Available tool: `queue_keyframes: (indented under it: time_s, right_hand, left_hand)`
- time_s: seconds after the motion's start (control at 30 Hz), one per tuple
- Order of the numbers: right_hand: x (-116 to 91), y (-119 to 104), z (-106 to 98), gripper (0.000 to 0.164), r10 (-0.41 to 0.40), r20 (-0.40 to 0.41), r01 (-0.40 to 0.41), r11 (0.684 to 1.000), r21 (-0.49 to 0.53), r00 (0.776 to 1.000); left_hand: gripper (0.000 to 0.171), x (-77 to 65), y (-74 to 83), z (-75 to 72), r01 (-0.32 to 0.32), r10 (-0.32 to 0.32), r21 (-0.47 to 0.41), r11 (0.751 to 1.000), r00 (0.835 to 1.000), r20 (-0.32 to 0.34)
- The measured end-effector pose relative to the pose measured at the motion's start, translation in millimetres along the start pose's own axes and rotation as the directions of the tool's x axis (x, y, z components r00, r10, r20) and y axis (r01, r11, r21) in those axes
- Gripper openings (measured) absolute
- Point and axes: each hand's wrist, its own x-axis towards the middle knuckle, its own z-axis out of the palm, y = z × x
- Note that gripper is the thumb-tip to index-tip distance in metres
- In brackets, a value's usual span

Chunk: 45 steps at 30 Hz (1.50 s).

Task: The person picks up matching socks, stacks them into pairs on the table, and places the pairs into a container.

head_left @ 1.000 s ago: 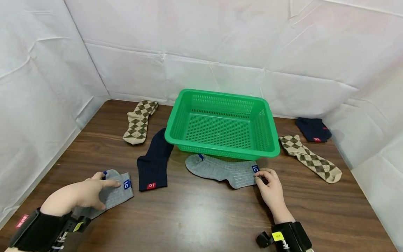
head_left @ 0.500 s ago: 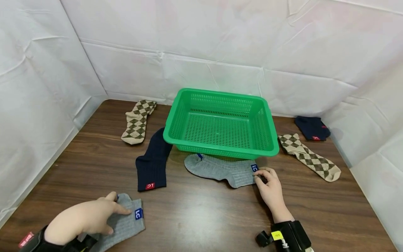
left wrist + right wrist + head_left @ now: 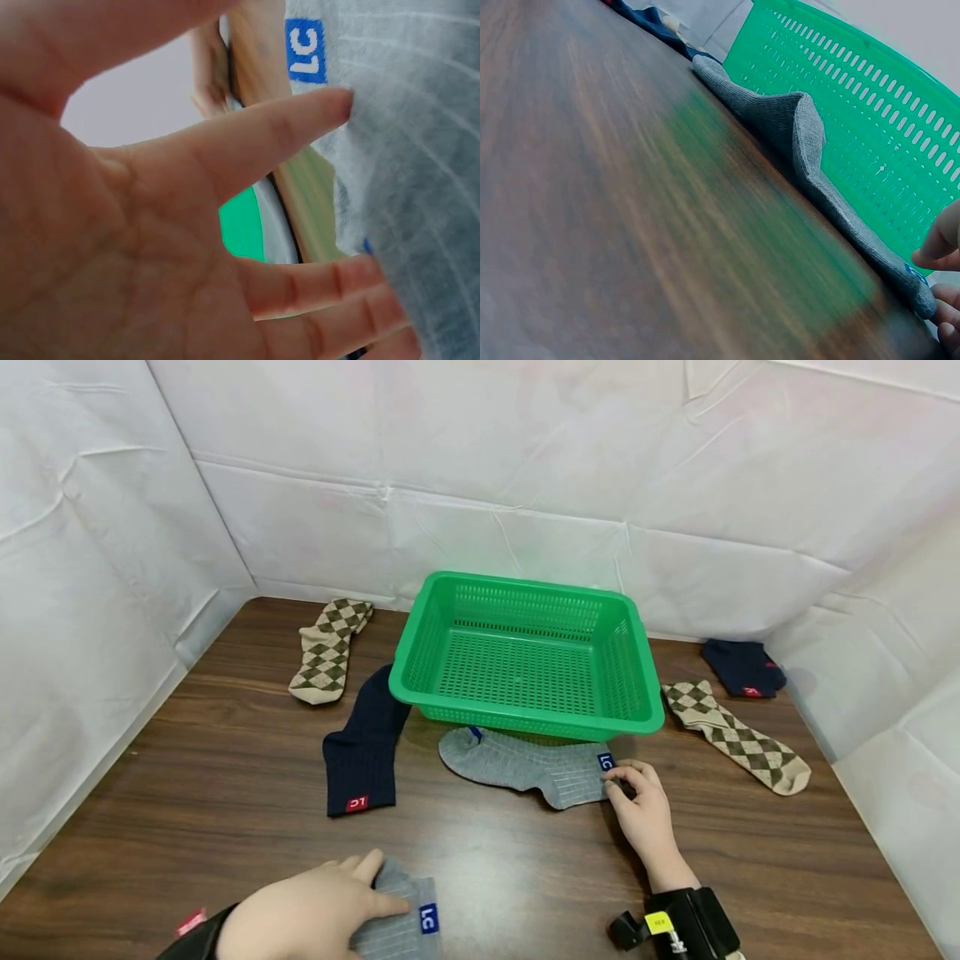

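Observation:
My left hand (image 3: 315, 906) presses a grey sock (image 3: 397, 935) at the table's near edge, its fingers spread and straight. In the left wrist view, fingertips (image 3: 337, 105) touch the sock's ribbed cloth beside a blue LC label (image 3: 306, 51); the hand and the frame's edge hide part of the sock in the head view. A second grey sock (image 3: 525, 767) lies flat along the front of the green basket (image 3: 525, 724). At its cuff, by the blue label, my right hand (image 3: 641, 802) pinches the cloth between thumb and fingers. The right wrist view shows that sock (image 3: 810, 142) rising in a fold.
Left of the basket lie a navy sock (image 3: 367, 747), its toe end against the basket, and an argyle sock (image 3: 326, 652). To the right are another argyle sock (image 3: 738, 735) and a folded navy sock (image 3: 744, 667). White cloth walls (image 3: 487, 468) enclose the brown table (image 3: 217, 760).
My left hand has slid the grey sock rightward and toward the table's near edge. My right hand and the sock at its fingertips have stayed in place.

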Motion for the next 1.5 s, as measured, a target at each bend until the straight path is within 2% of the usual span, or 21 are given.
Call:
queue_keyframes:
  time_s: [0.07,0.3,0.4,0.53,0.63,0.77,0.9,1.0,1.1,1.2,1.3,1.4,1.47,1.5]
  right_hand:
    - [-0.1,0.5,-0.1,0.011,0.001,0.001,-0.001,1.0,0.001,1.0]
    - [0.7,0.8,-0.2,0.011,-0.025,-0.003,0.025,1.0,-0.01,1.0]
    - [1.4,0.9,-0.1,0.011,-0.036,-0.016,0.036,0.999,-0.006,0.999]
    - [2.4,0.8,0.3,0.01,-0.041,-0.026,0.041,0.999,0.0,0.999]
    - [2.3,-0.1,0.5,0.011,-0.037,-0.022,0.037,0.999,0.018,0.999]
    - [1.2,-1.7,0.7,0.011,-0.023,-0.013,0.024,0.999,0.045,1.0]
    - [-0.2,-1.8,2.2,0.011,-0.015,-0.02,0.016,0.998,0.055,1.0]
    - [-1.2,-1.6,4.1,0.009,-0.034,-0.065,0.04,0.995,0.089,0.997]
    - [-2.8,-2.4,4.6,0.007,-0.117,-0.121,0.134,0.982,0.136,0.986]
    - [-5.8,-2.9,4.7,0.01,-0.264,-0.151,0.29,0.938,0.191,0.953]
    - [-8.9,-6.1,7.0,0.018,-0.437,-0.119,0.453,0.849,0.271,0.891]
    - [-15.0,-10.5,11.1,0.024,-0.598,-0.03,0.571,0.748,0.338,0.801]
    - [-20.7,-14.4,14.5,0.026,-0.678,0.075,0.61,0.7,0.372,0.731]
    - [-23.5,-16.4,16.1,0.025,-0.703,0.137,0.618,0.687,0.383,0.698]
  left_hand:
    - [0.061,10.0,4.6,0.3,-0.069,0.07,0.054,0.996,0.997,-0.019]
    - [0.061,27.3,49.5,-25.9,-0.077,0.082,0.098,0.992,0.995,-0.055]
    - [0.056,37.4,61.9,-33.8,-0.084,0.091,0.102,0.991,0.994,-0.066]
    - [0.049,53.8,72.2,-38.9,-0.067,0.071,0.066,0.996,0.996,-0.047]
    - [0.048,66.2,77.5,-39.0,-0.061,0.062,0.038,0.997,0.997,-0.035]
    - [0.048,81.4,83.0,-36.0,-0.077,0.08,0.051,0.996,0.995,-0.066]
    - [0.049,86.0,84.8,-35.5,-0.118,0.124,0.066,0.991,0.987,-0.103]
    - [0.051,81.5,81.0,-37.3,-0.159,0.167,0.057,0.986,0.97,-0.176]
    - [0.053,76.5,72.9,-37.7,-0.165,0.172,0.047,0.985,0.946,-0.276]
    - [0.052,72.8,64.9,-37.1,-0.127,0.133,0.039,0.991,0.932,-0.338]
    - [0.048,69.4,57.8,-35.3,-0.092,0.098,0.032,0.995,0.928,-0.359]
    - [0.042,67.8,52.8,-32.5,-0.089,0.097,0.038,0.995,0.923,-0.372]
    - [0.038,67.9,48.7,-29.3,-0.108,0.112,0.033,0.994,0.915,-0.387]
    - [0.035,67.8,46.4,-27.7,-0.116,0.116,0.025,0.993,0.912,-0.394]
